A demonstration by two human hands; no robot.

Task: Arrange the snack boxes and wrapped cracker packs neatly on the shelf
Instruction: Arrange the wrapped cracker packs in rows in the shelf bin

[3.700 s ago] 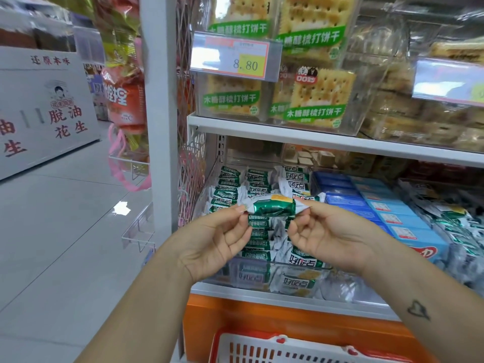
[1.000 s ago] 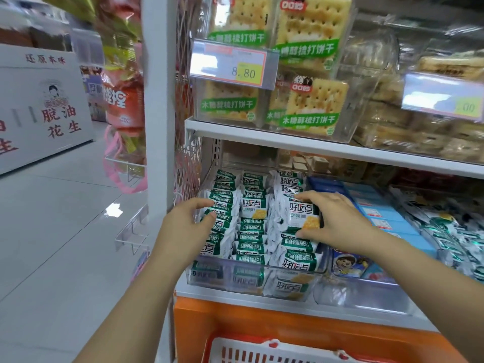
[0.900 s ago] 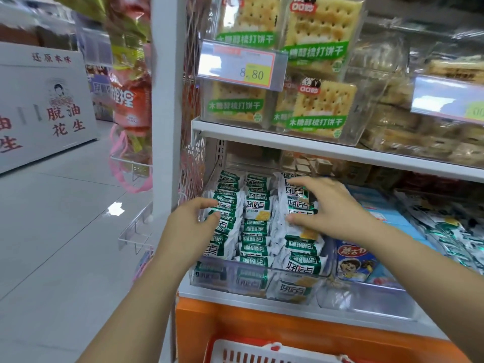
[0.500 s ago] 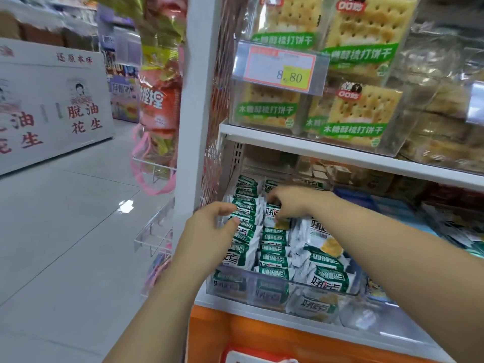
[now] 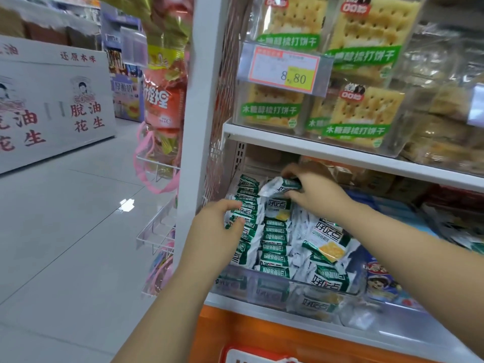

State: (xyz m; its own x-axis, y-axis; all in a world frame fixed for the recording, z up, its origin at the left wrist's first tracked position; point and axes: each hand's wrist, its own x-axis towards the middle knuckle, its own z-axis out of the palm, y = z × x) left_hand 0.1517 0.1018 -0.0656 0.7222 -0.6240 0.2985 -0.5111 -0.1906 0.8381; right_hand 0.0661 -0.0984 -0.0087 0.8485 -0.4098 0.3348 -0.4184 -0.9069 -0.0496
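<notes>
— Fingers (image 5: 294, 170) of the right hand (image 5: 314, 191): curled and clamped, thumb underneath, on one wrapped cracker pack (image 5: 280, 185). Raised and tilted over the far end of the clear bin (image 5: 275, 288).

— And the left hand (image 5: 216, 227)?

— Fingers (image 5: 234, 205) bent there as well, pinching into the left row of packs (image 5: 246, 197) about midway back. Gripping green-and-white wrappers against the thumb; hard to say how many.

— Reading the bin now: three lanes of the same green-and-white packs. Standing on edge in the left row, likewise and tidy in the middle row (image 5: 275, 244). Looser in the right lane (image 5: 327, 239), lying flat and askew, labels up.

— Sitting on the lower shelf (image 5: 406, 334), close beside the white upright post (image 5: 201, 100) at the left end.

— Just right of the bin, a blue snack box (image 5: 379, 280) with a cartoon face, partly behind the right forearm. Beyond that, too blurred to name.

— Up on the upper shelf (image 5: 340, 153): clear tubs of soda crackers (image 5: 364, 111) with green bands, and a price tag (image 5: 284, 70) reading 8.80 in front.

— Off to the left, hanging snack bags (image 5: 163, 100) beside the post, a wire rack (image 5: 157, 226) below them, and a white display box (image 5: 52, 100) with red characters across the aisle.
</notes>
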